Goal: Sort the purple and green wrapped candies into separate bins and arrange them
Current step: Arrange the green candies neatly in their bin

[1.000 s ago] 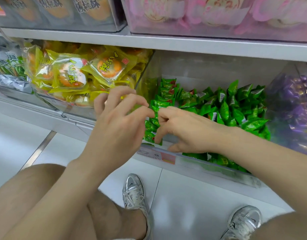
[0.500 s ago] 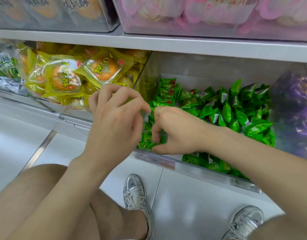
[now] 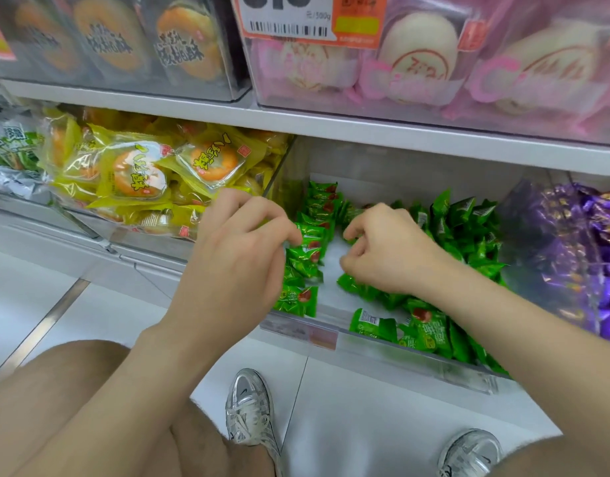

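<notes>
At the middle bin [image 3: 382, 342], head view. Vs 0.5 s ago: the hands no longer meet at the near left corner; they are apart now, with a bare white strip of bin floor between them. Right hand [image 3: 389, 253] has shifted right, onto the loose pile of green candies [image 3: 468, 235]. Left hand [image 3: 234, 263] stays at the neat row [image 3: 313, 215] along the bin's left wall.

Around: yellow packs [image 3: 141, 173] in the left bin, purple candies [image 3: 579, 242] in the right bin, a price tag [image 3: 289, 15] above the shelf [image 3: 365, 129]. Left hand covers the near part of the row.

Pose: both palm down, fingers curled, tips on green wrappers. Left thumb is hidden. Right thumb and forefinger are slightly apart. Cannot tell if either hand grips a candy.
</notes>
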Tool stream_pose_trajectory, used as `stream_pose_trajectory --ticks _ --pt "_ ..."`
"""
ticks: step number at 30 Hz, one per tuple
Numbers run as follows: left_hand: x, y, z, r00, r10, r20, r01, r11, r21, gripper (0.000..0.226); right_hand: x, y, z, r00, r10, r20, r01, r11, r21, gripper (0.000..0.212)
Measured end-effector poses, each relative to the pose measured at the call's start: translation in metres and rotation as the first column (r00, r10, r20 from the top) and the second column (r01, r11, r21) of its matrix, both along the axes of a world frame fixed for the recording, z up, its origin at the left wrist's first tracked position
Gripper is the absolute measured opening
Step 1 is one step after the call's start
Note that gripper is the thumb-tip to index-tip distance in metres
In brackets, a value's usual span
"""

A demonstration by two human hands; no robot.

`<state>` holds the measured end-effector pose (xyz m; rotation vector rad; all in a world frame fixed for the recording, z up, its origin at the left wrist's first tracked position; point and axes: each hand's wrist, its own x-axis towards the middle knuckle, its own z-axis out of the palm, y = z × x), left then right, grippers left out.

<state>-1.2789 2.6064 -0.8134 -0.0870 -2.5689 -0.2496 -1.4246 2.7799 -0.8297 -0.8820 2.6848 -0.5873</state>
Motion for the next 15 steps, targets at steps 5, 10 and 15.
stream_pose_trajectory --ticks 5,10,15 --pt "-0.002 -0.003 0.003 1.000 0.020 0.022 -0.020 1.000 0.015 0.028 0.033 -0.019 -0.009 0.974 0.008 0.228 -0.036 0.992 0.120 0.052" --pt "0.005 -0.008 0.001 0.998 0.065 0.024 -0.065 0.997 0.032 0.029 0.028 -0.037 -0.025 0.979 0.006 0.202 -0.019 0.998 0.065 0.027" --pt "0.009 -0.012 0.001 0.996 0.078 0.037 -0.079 0.996 0.041 0.031 0.026 -0.042 -0.032 0.992 0.019 0.123 -0.018 1.000 -0.005 0.014"
